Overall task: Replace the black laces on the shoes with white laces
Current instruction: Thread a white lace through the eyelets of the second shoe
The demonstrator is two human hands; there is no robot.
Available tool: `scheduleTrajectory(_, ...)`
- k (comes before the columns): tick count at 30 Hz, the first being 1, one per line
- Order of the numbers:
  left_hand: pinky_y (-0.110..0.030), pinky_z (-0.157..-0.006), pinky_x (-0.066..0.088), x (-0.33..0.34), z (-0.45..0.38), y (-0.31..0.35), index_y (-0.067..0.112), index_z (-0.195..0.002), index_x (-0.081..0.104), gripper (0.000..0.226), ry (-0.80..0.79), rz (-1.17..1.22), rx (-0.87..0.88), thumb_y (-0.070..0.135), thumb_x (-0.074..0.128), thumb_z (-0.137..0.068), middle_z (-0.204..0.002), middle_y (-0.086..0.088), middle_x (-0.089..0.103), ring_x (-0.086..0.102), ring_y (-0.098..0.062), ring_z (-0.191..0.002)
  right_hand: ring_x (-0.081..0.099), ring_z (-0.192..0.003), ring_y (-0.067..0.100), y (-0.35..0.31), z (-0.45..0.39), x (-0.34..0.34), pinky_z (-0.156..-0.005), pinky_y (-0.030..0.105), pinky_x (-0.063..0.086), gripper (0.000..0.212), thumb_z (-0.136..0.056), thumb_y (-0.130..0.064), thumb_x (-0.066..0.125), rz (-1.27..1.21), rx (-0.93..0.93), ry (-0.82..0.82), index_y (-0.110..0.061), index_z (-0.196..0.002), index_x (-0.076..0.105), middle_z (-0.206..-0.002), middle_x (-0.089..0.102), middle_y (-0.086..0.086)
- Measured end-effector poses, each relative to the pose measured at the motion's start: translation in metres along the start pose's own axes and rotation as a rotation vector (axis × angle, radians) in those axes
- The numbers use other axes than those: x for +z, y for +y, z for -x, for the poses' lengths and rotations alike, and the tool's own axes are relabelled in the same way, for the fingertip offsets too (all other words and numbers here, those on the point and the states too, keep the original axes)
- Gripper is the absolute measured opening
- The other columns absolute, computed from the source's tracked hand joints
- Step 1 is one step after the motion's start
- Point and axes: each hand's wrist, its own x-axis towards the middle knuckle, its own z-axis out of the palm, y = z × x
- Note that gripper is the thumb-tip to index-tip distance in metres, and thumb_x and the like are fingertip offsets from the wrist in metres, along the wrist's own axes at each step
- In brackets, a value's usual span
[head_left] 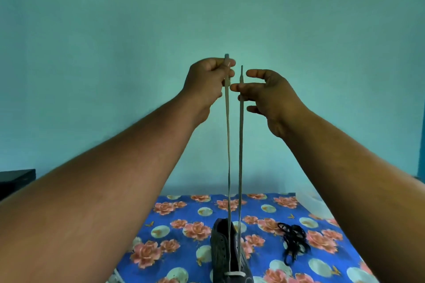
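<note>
Two hands, both raised high in front of a plain teal wall. Left hand [208,80]: fingers curled, thumb and forefinger pinching one end of the white lace [228,145] just below its tip, which pokes up above the fist. Right hand [268,93]: thumb and fingers loosely spread; the other lace end stands in the gap between thumb and fingers with its tip rising above them, and the fingertips appear to nip it lightly, though the contact is hard to make out. One white lace, counted as two strands: both run down close together and nearly parallel from the hands to the shoe, where a short white bar crosses the lowest pair of eyelets. One shoe [227,253], dark grey, standing on the bed between the two forearms at the bottom centre of the view; its near part is cut off by the lower edge. One bundle of black laces [293,241], loosely tangled, lying on the cloth to the right of the shoe and apart from it. One bedsheet [179,213], blue with pink roses and pale round patches. One dark object [16,178] at the left edge, partly hidden behind the left forearm.
</note>
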Motion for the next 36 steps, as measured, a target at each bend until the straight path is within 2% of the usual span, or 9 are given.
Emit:
scheduleTrajectory(7,-0.033,-0.077,0.062,0.001,-0.004,0.006,0.02,-0.117,0.071,0.02,0.044,0.045,0.004,0.027,0.055,-0.105,-0.097,0.004,0.072,0.072,-0.015,-0.085,0.076,-0.092,0.019,0.006,0.006,0.003,-0.086,0.041,0.06,0.033,-0.097,-0.013,0.07,-0.1,-0.008,0.001,-0.021,-0.126,0.056,-0.096,0.08,0.0)
scheduleTrajectory(12,-0.023,-0.05,0.041,-0.005,0.02,-0.042,0.02,-0.113,0.068,0.02,0.014,-0.074,-0.164,0.027,0.05,-0.105,-0.082,0.003,0.055,0.046,-0.012,-0.06,0.067,-0.062,0.018,0.041,0.023,-0.007,-0.054,0.03,0.054,0.022,-0.104,-0.009,0.055,-0.105,0.11,-0.035,-0.021,-0.123,0.057,-0.097,0.075,0.006)
scheduleTrajectory(16,-0.027,-0.058,0.039,-0.018,0.066,-0.12,0.023,-0.117,0.062,0.02,-0.129,-0.517,-0.2,0.035,0.052,-0.104,-0.089,0.006,0.061,0.058,-0.014,-0.07,0.045,-0.047,0.014,0.116,0.045,-0.021,-0.044,0.024,0.03,0.029,-0.1,-0.002,0.044,0.187,0.15,-0.081,-0.022,-0.111,0.062,-0.087,0.062,0.008)
scheduleTrajectory(19,-0.032,-0.067,0.047,-0.027,0.114,-0.18,0.026,-0.127,0.052,0.024,-0.342,-0.734,-0.25,0.033,0.052,-0.105,-0.09,0.004,0.059,0.065,-0.024,-0.076,0.035,-0.045,0.015,0.179,0.075,-0.031,-0.044,0.025,0.03,0.031,-0.097,-0.001,0.042,0.476,0.153,-0.222,-0.022,-0.1,0.064,-0.073,0.055,0.009)
scheduleTrajectory(21,-0.039,-0.089,0.05,-0.027,0.148,-0.215,0.028,-0.133,0.052,0.031,-0.447,-0.85,-0.286,0.036,0.055,-0.103,-0.114,0.001,0.054,0.063,-0.027,-0.107,0.039,-0.044,0.014,0.213,0.097,-0.034,-0.045,0.026,0.033,0.029,-0.099,-0.003,0.046,0.628,0.182,-0.32,-0.024,-0.096,0.066,-0.063,0.052,0.005)
scheduleTrajectory(24,-0.06,-0.113,0.032,-0.02,0.197,-0.249,0.037,-0.148,0.041,0.05,-0.585,-1.081,-0.373,0.051,0.053,-0.101,-0.163,-0.001,0.021,0.021,-0.029,-0.151,0.062,-0.087,0.023,0.254,0.128,-0.032,-0.073,0.033,0.047,0.022,-0.1,-0.014,0.054,0.805,0.166,-0.454,-0.028,-0.107,0.07,-0.101,0.066,0.007)
scheduleTrajectory(27,-0.067,-0.118,0.016,-0.009,0.233,-0.269,0.04,-0.152,0.034,0.056,-0.654,-1.032,-0.369,0.059,0.045,-0.101,-0.17,0.003,0.008,0.003,-0.024,-0.157,0.04,-0.128,0.025,0.275,0.156,-0.021,-0.103,0.047,0.037,0.023,-0.098,-0.022,0.056,0.938,0.124,-0.495,-0.034,-0.111,0.071,-0.128,0.055,-0.001)
scheduleTrajectory(32,-0.061,-0.124,0.004,0.006,0.27,-0.287,0.039,-0.16,0.02,0.069,-0.703,-0.756,-0.37,0.065,0.041,-0.1,-0.171,0.01,0.005,0.002,-0.014,-0.158,0.032,-0.131,0.022,0.285,0.182,-0.004,-0.1,0.044,0.032,0.031,-0.097,-0.059,0.053,1.07,0.102,-0.577,-0.042,-0.119,0.067,-0.129,0.05,-0.008)
scheduleTrajectory(36,-0.057,-0.125,0.009,0.011,0.29,-0.299,0.043,-0.16,0.013,0.091,-0.655,-0.585,-0.379,0.083,0.026,-0.08,-0.17,0.014,0.009,0.005,-0.009,-0.157,0.034,-0.128,0.021,0.297,0.188,-0.003,-0.1,0.045,0.035,0.029,-0.095,-0.061,0.056,1.053,0.107,-0.566,-0.042,-0.116,0.067,-0.123,0.051,-0.009)
